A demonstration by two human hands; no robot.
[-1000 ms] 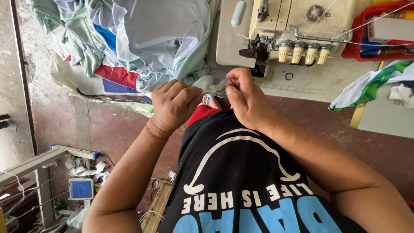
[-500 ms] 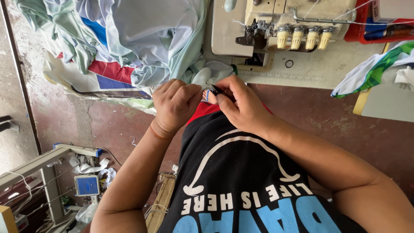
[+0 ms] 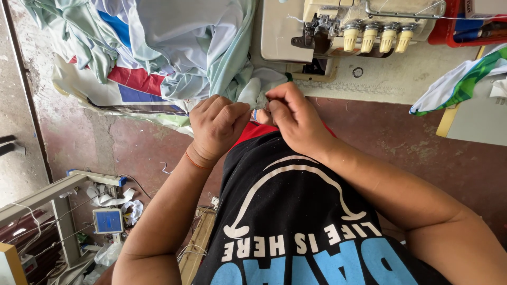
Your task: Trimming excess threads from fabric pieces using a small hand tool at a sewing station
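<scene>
In the head view, looking down past my own chest, both hands sat close together in front of the black printed shirt (image 3: 296,221) I was wearing. Compared with a second before, the hands had shifted a little: the right hand, which had been raised with fingers up near the machine, had dropped and closed in against the left, so the two now worked the same small spot. I judged this as the grip being gathered tighter on the piece.

My left hand (image 3: 216,126) was curled into a loose fist, knuckles up, a thin orange band at the wrist, fingers closed on the pale mint fabric (image 3: 252,95). My right hand (image 3: 296,119) was bent at the wrist, thumb and fingertips pinched narrow on the same bit of cloth, touching the left hand. The pinched piece lay just in front of the table edge, below the cream overlock sewing machine (image 3: 338,31) with its row of yellowish knobs.

To the left, a heap of pale blue, mint and red garments (image 3: 158,53) hung off the table. A green and white cloth (image 3: 459,79) lay at right, above a reddish concrete floor (image 3: 422,153).
</scene>
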